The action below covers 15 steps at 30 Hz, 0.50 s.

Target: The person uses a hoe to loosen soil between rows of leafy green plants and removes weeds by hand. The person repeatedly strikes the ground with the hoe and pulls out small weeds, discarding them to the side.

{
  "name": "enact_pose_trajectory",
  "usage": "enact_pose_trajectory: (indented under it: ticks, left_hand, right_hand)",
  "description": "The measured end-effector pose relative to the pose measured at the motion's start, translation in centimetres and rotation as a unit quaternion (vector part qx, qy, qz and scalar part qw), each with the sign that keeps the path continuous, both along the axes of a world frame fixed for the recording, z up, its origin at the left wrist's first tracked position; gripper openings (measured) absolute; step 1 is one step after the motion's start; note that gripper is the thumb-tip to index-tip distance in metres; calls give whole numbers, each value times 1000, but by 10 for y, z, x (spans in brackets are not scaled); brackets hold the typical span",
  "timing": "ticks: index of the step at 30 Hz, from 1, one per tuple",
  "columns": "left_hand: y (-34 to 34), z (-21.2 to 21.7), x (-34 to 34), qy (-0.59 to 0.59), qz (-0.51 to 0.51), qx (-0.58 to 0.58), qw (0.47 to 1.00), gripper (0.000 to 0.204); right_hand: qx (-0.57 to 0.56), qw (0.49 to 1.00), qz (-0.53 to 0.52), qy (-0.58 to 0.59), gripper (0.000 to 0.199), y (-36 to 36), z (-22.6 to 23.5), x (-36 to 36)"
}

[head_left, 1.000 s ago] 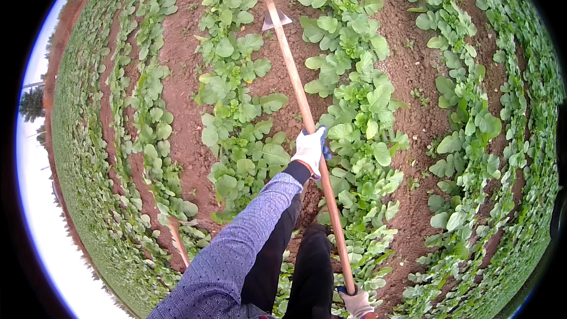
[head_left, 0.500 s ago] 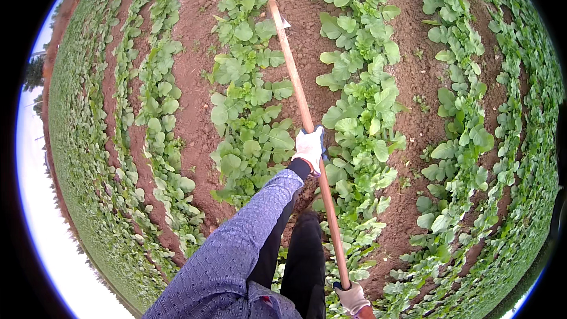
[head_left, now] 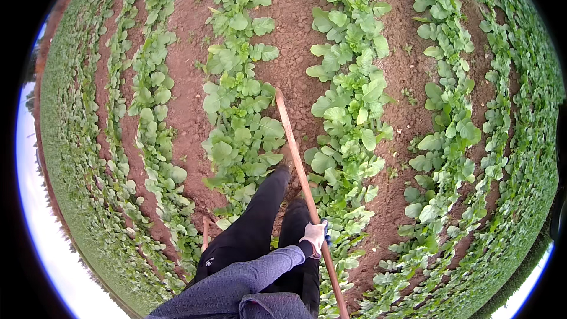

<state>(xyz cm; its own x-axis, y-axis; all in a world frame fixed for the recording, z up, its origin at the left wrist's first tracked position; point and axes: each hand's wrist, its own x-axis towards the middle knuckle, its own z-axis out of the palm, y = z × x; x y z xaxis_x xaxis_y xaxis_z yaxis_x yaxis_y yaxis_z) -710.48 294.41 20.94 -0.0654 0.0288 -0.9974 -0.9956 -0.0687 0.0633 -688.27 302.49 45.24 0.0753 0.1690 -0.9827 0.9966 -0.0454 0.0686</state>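
A long-handled hoe (head_left: 296,156) slants across the soil strip between two leafy rows, its wooden handle running from the far end down to the lower edge. My left hand (head_left: 315,237), in a white and blue glove, is closed around the handle low down, close to my right thigh. The hoe's far end stands in the strip beside leaves of the left row; its blade does not show. My right hand is out of the picture, and the near end of the handle is cut off by the lower edge.
Broad-leaved green plants form a left row (head_left: 236,118) and a right row (head_left: 348,94). Between them runs bare, crumbly brown soil (head_left: 289,41), where my dark-trousered legs (head_left: 254,207) stand. A short piece of wooden stick (head_left: 205,233) shows left of my legs. More rows curve away on both sides.
The hoe and my left hand have come back toward my body. My right hand has dropped out of view below. My legs reach farther forward in the strip.
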Motion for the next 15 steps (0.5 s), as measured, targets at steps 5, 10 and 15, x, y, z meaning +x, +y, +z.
enact_pose_trajectory:
  ticks: [5,10,15]
  left_hand:
    - [9,-5,-52,5,-117,2,993,19]
    - [74,-33,-233,118,-88,4,989,21]
    - [129,-21,-457,324,-94,38,941,23]
  right_hand:
    - [21,999,-24,-3,31,-17,6,18]
    - [68,994,-62,55,32,-38,-41,-18]
    - [115,970,44,208,43,7,-103,-308]
